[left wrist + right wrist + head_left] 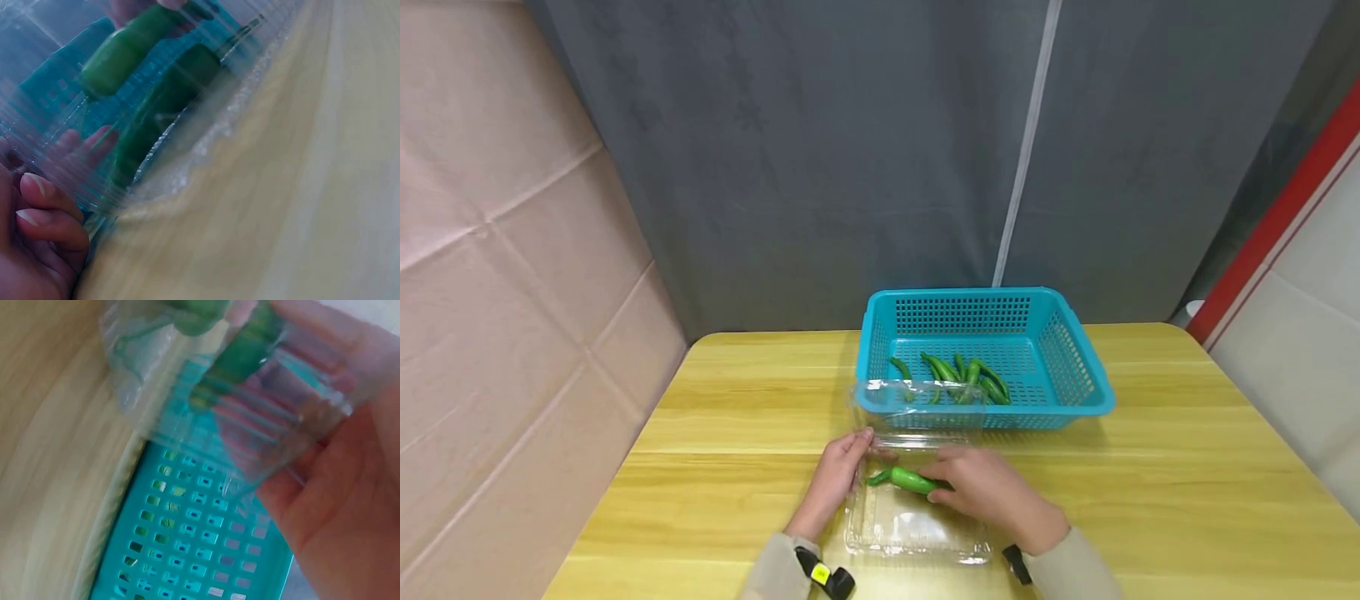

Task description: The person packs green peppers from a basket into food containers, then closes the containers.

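A clear plastic clamshell container (pixel 917 533) lies unfolded on the table, its lid leaning toward the blue basket. My left hand (pixel 837 473) grips its left edge near the hinge, with curled fingers (pixel 53 225) beside the clear wall. Over the tray my right hand (pixel 988 492) pinches a bright green pepper (pixel 913 481). Through the plastic in the left wrist view, that pepper is held above a darker green pepper (pixel 172 87). The right wrist view shows my right palm (pixel 344 487) beside the ridged clear wall, a green pepper (pixel 240 359) visible through it.
Behind the container stands a blue perforated basket (pixel 1075 358) with several green peppers (pixel 973 375) inside; the clear lid (pixel 917 417) overlaps its front rim. Wooden tabletop (pixel 737 417) extends to both sides. A grey curtain (pixel 812 167) hangs at the back.
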A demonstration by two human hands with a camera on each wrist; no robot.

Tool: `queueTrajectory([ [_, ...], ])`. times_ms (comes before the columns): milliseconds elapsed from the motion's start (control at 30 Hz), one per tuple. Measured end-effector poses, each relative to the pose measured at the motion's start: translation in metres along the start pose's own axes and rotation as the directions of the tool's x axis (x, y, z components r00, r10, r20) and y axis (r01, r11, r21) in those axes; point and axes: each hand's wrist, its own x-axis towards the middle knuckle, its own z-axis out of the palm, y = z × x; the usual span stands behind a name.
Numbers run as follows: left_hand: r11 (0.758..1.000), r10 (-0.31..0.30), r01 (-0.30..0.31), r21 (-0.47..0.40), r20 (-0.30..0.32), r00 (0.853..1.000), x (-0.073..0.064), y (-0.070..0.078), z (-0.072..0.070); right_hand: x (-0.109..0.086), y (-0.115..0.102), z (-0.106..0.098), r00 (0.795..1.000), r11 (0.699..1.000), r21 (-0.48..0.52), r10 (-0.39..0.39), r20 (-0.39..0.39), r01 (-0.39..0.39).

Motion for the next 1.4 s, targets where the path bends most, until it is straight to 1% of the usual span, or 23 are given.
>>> queueTrajectory([
  [33,1.0,-0.001,0.001,0.0,0.003,1.0,0.0,0.0,0.0,0.001,0.0,0.001,1.0,1.0,-0.005,-0.005,0.003,0.005],
  [267,1.0,-0.006,0.006,-0.003,-0.025,1.0,0.014,-0.031,0.0,0.002,-0.004,0.006,1.0,1.0,-0.008,-0.003,0.031,0.003],
  [500,1.0,0.002,-0.002,-0.002,-0.014,1.0,0.013,-0.032,0.001,0.001,-0.005,0.008,0.999,1.0,-0.005,-0.009,0.05,0.01],
  [633,1.0,0.001,-0.001,-0.012,-0.008,1.0,0.013,-0.033,0.001,0.001,-0.006,0.009,0.999,1.0,-0.003,-0.012,0.033,0.012],
  [767,1.0,-0.005,0.005,-0.005,-0.018,1.0,0.015,-0.033,0.001,0.002,-0.006,0.012,1.0,1.0,-0.012,-0.008,0.002,0.008],
  [867,1.0,-0.002,0.002,0.003,-0.026,1.0,0.015,-0.032,0.001,0.003,-0.006,0.015,1.0,1.0,-0.025,-0.003,-0.018,0.002],
  [1033,1.0,0.016,-0.016,0.002,-0.016,1.0,0.014,-0.031,0.0,0.004,-0.007,0.018,0.999,0.999,-0.037,0.01,-0.04,-0.011],
  [1233,1.0,0.026,-0.026,-0.004,-0.012,1.0,0.014,-0.031,0.0,0.006,-0.009,0.023,0.999,0.998,-0.058,0.017,-0.048,-0.019],
  [1400,1.0,0.005,-0.005,-0.005,-0.019,1.0,0.014,-0.032,0.0,0.007,-0.01,0.023,0.998,0.996,-0.067,0.049,-0.037,-0.052],
])
